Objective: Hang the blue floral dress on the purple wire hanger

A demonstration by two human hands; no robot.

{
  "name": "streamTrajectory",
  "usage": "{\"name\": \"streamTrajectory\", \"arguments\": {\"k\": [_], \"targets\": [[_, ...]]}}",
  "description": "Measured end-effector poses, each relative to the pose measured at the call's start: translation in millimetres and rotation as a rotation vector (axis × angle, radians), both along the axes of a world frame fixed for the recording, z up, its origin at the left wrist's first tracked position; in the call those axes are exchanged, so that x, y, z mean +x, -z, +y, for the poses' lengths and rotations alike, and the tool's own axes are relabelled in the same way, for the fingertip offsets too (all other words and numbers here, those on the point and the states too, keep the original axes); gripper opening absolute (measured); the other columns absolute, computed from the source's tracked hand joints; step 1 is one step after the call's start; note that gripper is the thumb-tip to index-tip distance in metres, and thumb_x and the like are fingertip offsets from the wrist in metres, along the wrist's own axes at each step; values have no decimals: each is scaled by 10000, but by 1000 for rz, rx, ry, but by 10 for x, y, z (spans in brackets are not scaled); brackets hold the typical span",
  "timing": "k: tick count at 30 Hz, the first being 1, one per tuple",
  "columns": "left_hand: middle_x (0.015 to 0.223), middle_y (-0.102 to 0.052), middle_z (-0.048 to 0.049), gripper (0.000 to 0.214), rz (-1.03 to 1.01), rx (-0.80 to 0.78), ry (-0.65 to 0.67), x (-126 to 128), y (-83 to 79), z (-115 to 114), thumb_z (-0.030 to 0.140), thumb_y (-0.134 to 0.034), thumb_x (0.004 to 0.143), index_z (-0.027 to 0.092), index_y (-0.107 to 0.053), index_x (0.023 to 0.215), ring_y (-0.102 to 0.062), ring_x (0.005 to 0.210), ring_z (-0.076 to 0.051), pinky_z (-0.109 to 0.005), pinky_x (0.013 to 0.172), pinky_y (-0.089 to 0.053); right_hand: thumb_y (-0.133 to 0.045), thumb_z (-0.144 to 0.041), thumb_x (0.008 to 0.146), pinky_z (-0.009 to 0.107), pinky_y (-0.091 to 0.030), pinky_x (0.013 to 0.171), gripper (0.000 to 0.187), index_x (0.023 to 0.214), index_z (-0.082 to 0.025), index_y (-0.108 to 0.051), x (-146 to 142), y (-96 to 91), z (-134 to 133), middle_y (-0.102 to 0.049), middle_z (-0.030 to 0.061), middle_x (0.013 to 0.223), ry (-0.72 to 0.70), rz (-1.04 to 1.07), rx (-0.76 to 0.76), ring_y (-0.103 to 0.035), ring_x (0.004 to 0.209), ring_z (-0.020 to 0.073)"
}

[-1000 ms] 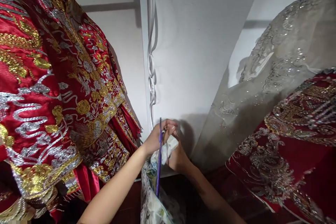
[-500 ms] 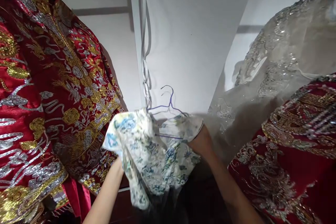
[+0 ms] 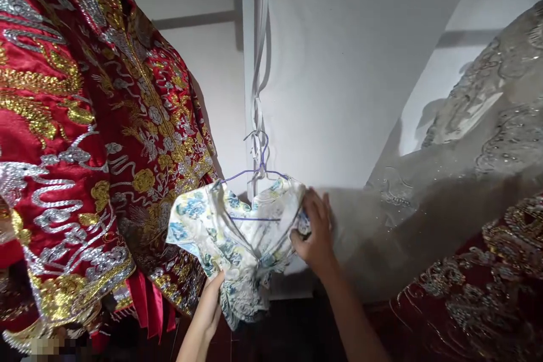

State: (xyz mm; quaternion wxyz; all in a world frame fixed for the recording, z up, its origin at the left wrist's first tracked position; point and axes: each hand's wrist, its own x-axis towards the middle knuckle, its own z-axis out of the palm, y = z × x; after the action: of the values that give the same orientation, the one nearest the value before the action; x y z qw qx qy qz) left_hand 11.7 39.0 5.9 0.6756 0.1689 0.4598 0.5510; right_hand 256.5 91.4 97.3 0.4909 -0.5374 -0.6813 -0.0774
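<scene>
A short-sleeved white blouse with blue flowers [image 3: 241,249] hangs open-necked on a thin purple wire hanger [image 3: 262,165]. The hanger's hook stands clear above the collar, in front of a looped white cord. Low on the blouse's left side, my left hand [image 3: 215,289] grips the cloth, its fingers partly hidden behind the fabric. My right hand [image 3: 316,229] is at the right shoulder, thumb in front and fingers curled over the sleeve edge. Between the two shoulders the hanger's lower bar shows through the neckline.
To the left hangs a red jacket with gold and silver embroidery [image 3: 156,119]. A pale beaded gown [image 3: 504,119] and a dark red beaded garment [image 3: 470,271] fill the right side. The white cord [image 3: 259,68] runs down a pale wall [image 3: 331,79].
The right shoulder of the blouse now sits spread over the hanger, and my right hand has moved up onto it. The view has swung left. The blouse faces me more squarely.
</scene>
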Motion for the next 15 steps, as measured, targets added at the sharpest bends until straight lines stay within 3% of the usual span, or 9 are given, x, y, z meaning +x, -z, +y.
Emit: {"name": "streamTrajectory", "arguments": {"k": [1, 2, 5, 6, 9, 12, 15], "targets": [[1133, -752, -103, 521, -26, -2, 35, 12, 22, -34, 290, -744, 754, 219, -656, 1262, -669, 1152, -301, -445, 1052, -499, -553, -225, 773, 615, -236, 1142, 751, 1492, -239, -334, -35, 131, -98, -319, 116, 1555, 26, 140, -6, -132, 1487, 418], [1149, -745, -114, 512, -48, -6, 72, 31, 40, -67, 319, -733, 769, 213, -658, 1265, -662, 1160, -314, -456, 1060, -490, -534, -246, 812, 605, -264, 1133, 655, 1451, -239, -390, -81, 254, -191, -347, 121, 1539, 41, 292, -27, -186, 1475, 409], [1201, -722, -128, 524, -74, -36, 176, 105, 54, -147, 390, -701, 797, 208, -653, 1286, -637, 1193, -342, -462, 1082, -464, -493, -374, 910, 483, -472, 963, 283, 1129, -230, -599, -276, 542, -398, -622, 134, 1201, -98, 614, -273, -571, 1161, 340], [1209, -718, -127, 539, -77, -45, 212, 124, 45, -167, 408, -698, 798, 212, -647, 1297, -633, 1198, -347, -464, 1084, -460, -479, -430, 927, 435, -513, 867, 252, 994, -231, -618, -350, 604, -436, -662, 113, 1036, -191, 657, -394, -627, 1001, 308], [1215, -714, -130, 555, -88, -29, 299, 129, 1, -214, 449, -700, 795, 223, -649, 1300, -627, 1205, -354, -471, 1086, -457, -423, -550, 948, 348, -498, 688, 390, 762, -236, -561, -549, 679, -473, -613, 51, 743, -393, 669, -623, -607, 740, 244], [1213, -714, -133, 516, -109, 9, 307, 77, -37, -259, 452, -708, 793, 225, -678, 1256, -617, 1220, -348, -462, 1085, -460, -438, -569, 945, 305, -448, 637, 418, 697, -237, -492, -695, 640, -457, -547, 10, 663, -445, 588, -647, -556, 655, 202], [1193, -723, -130, 487, -120, -4, 263, 49, -69, -313, 429, -718, 790, 216, -693, 1228, -627, 1208, -348, -470, 1082, -461, -522, -509, 918, 285, -424, 616, 332, 732, -235, -513, -810, 607, -457, -559, 0, 682, -433, 484, -622, -546, 640, 184]]}}
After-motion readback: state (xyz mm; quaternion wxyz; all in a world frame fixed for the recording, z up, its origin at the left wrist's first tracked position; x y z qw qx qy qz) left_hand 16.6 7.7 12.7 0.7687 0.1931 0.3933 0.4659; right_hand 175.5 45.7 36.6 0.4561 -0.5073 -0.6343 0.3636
